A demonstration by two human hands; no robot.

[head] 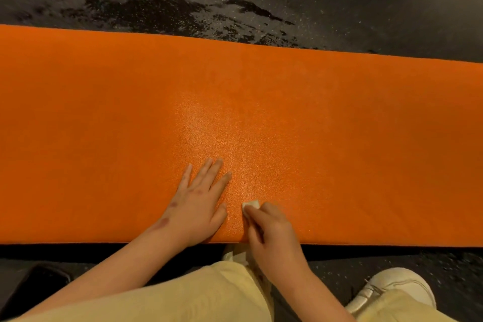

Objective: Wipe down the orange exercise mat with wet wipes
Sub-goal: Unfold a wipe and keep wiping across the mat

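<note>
Head view: left hand (pixel 200 202), fingers spread flat, pins mat (pixel 261 112); right hand (pixel 270 227), 6 o'clock, pinches wipe (pixel 250 204) for scrubbing.

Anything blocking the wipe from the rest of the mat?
Only the left hand, lying flat on the mat just left of the wipe that the right hand pinches. Ahead and to the right, nothing visible lies on the mat.

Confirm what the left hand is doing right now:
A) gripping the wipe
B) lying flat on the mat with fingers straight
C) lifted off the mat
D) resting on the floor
B: the left hand lies flat on the orange mat, fingers straight, while the right hand holds the wipe.
</note>
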